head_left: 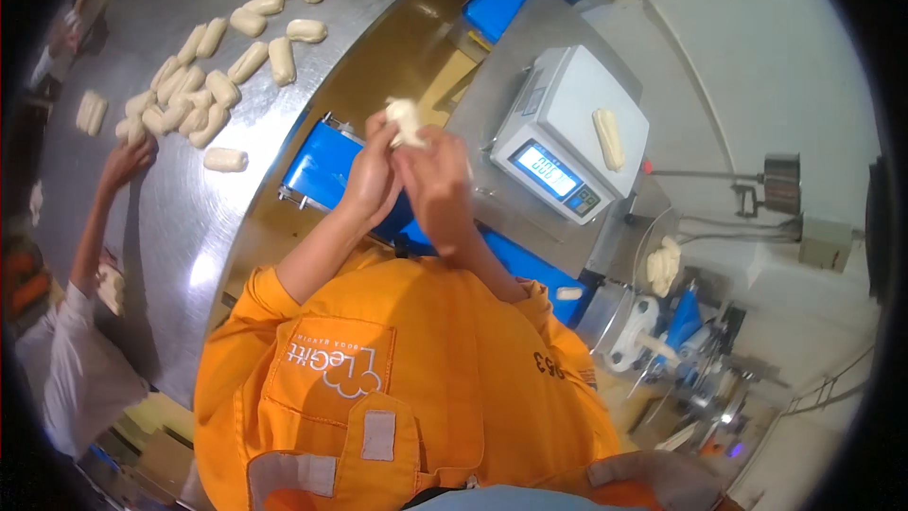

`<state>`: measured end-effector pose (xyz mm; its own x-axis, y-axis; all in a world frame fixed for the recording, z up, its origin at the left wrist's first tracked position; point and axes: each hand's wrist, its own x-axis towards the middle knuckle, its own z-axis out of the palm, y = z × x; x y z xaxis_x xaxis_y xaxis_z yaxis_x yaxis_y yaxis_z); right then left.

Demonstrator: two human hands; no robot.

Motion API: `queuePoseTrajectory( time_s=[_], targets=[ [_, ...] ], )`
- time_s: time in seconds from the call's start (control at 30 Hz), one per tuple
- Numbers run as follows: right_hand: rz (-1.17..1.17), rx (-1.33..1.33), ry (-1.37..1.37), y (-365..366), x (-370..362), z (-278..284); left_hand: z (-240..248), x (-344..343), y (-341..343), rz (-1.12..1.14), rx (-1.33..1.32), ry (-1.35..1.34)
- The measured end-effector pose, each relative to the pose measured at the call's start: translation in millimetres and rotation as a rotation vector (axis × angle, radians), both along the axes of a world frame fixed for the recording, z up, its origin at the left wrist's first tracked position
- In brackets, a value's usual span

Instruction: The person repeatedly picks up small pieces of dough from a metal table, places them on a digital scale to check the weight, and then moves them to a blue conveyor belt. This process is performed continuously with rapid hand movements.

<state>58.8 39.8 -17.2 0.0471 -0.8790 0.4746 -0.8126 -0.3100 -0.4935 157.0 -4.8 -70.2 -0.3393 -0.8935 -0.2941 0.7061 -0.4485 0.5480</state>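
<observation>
A lump of pale dough (pixel 405 121) is pinched between my two hands, held up in front of my chest. My left hand (pixel 372 170) has its fingers closed on the dough's left side. From the right, my right hand (pixel 437 180) grips the same lump, its fingers curled and partly hidden. To the right stands a white digital scale (pixel 582 85) with a lit display, and a piece of dough (pixel 609 139) lies on its plate. Many dough rolls (pixel 223 88) lie on the steel table (pixel 251 227) at the left.
A co-worker's hand (pixel 135 153) touches the rolls at the table's left. A blue conveyor belt (pixel 322 166) runs below my hands, with a small dough piece (pixel 568 293) on its right part. Machinery (pixel 653 331) stands at the lower right. A blue bin (pixel 498 2) is at the back.
</observation>
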Motion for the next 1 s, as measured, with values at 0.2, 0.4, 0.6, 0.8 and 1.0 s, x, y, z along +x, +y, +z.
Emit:
queuePoseTrajectory(
  time_s=[0.2, 0.4, 0.6, 0.8, 1.0],
  targets=[
    [0.178, 0.223, -0.286, 43.7, -15.1, -25.9, -33.4, 104.1, -8.0, 0.087, -0.199, -0.943],
    [-0.591, 0.3, -0.475, 163.4, -126.0, -87.4, -137.3, 372.9, 4.8, 0.289, -0.429, -2.484],
    [-1.772, 0.016, -0.354, 297.6, -274.4, -231.3, -160.0, 380.8, -17.6, 0.139, -0.134, -2.799],
    [-1.913, 0.61, -0.311, 297.0, -325.2, -276.2, -7.8, 172.2, -159.0, 0.653, -1.273, -2.221],
    [-1.007, -0.457, -2.2, 359.6, -352.0, -309.9, 102.2, -205.1, -56.9, -0.276, -1.983, -1.231]
  ],
)
